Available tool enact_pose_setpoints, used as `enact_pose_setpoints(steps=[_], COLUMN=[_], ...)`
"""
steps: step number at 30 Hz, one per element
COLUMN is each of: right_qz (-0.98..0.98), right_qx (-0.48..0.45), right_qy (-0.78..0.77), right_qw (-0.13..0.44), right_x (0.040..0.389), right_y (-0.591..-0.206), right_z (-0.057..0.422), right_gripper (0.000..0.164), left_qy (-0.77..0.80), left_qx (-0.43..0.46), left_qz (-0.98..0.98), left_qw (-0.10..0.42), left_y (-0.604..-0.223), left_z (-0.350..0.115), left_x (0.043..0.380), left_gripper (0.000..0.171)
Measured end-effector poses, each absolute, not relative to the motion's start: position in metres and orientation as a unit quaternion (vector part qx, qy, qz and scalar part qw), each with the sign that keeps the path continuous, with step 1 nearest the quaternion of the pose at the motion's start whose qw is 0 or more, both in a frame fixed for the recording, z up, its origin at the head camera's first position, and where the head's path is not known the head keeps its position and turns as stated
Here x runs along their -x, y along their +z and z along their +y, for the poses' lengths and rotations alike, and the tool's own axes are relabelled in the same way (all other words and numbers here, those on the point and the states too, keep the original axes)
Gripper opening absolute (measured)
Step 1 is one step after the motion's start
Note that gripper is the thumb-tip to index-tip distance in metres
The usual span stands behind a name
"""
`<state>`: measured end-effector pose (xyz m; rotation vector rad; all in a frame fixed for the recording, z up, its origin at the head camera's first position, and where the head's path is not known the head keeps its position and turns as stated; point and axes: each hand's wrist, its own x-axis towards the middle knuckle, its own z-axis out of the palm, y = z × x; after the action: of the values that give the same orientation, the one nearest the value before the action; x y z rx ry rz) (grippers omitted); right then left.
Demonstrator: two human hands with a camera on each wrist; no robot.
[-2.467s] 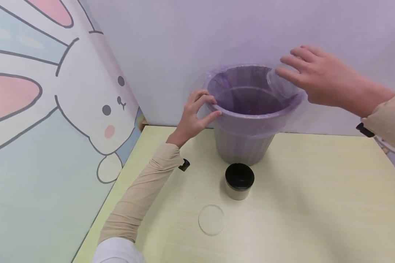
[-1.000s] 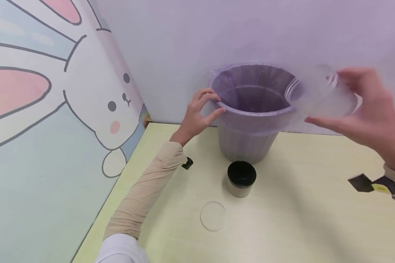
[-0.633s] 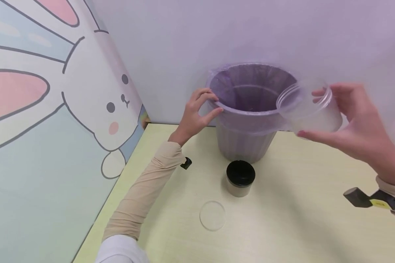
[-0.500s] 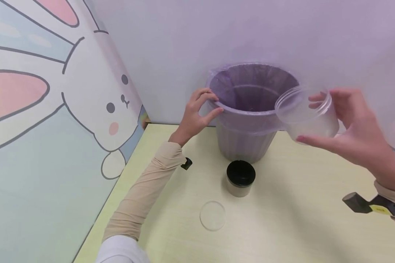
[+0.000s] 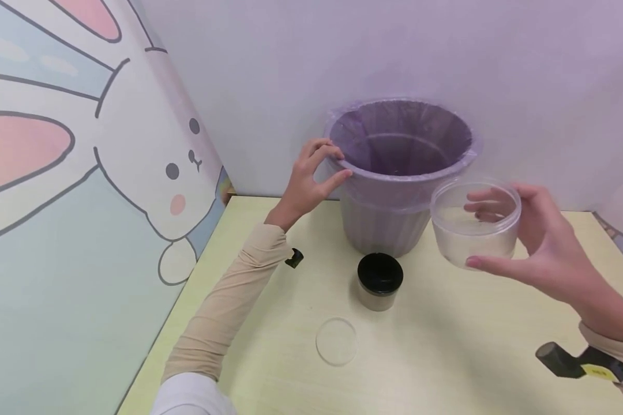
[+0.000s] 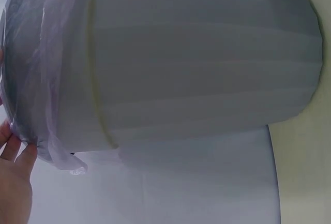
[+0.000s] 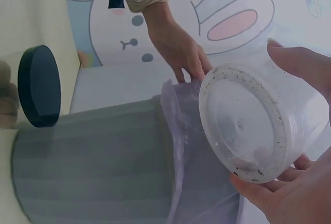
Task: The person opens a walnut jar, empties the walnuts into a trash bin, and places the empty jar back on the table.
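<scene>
A purple ribbed trash bin (image 5: 384,230) stands at the back of the table, with a thin purple bag (image 7: 178,146) folded over its rim. My left hand (image 5: 302,187) pinches that rim at the left, thumb outside and fingers over the edge. My right hand (image 5: 555,253) grips an open, clear plastic tub (image 5: 454,242) in front of the bin's right side, its mouth facing up. In the right wrist view, small dark specks ring the tub's base. Nothing shows inside the tub.
A small clear jar (image 5: 376,300) with a black lid (image 5: 380,274) stands just in front of the bin. Nearer me a clear round disc (image 5: 337,342) lies flat on the pale yellow table (image 5: 446,357). Walls rise behind and at left, the left one bearing a rabbit picture (image 5: 150,155).
My right hand was open over the bin's right rim, then held the clear tub beside it. The tub has since moved down, towards me and away from the rim. My left hand stays put.
</scene>
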<state>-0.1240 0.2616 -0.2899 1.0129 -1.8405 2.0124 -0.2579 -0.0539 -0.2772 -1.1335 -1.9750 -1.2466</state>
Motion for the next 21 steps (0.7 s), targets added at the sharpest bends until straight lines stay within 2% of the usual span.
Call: enact_pose_setpoints(steps=[8, 21], right_qz=[-0.648, -0.68], right_qx=[-0.357, -0.359], right_qy=[0.665, 0.634], right_qw=[0.102, 0.083], right_x=[0.111, 0.095], right_y=[-0.305, -0.32], right_z=[0.251, 0.24], right_gripper=[0.101, 0.093], left_qy=[-0.46, -0.464], left_qx=[0.418, 0.417], left_qz=[-0.735, -0.734], left_qw=[0.272, 0.269], left_y=[-0.277, -0.278], left_z=[-0.051, -0.051], left_x=[0.259, 0.257], left_gripper=[0.022, 0.021])
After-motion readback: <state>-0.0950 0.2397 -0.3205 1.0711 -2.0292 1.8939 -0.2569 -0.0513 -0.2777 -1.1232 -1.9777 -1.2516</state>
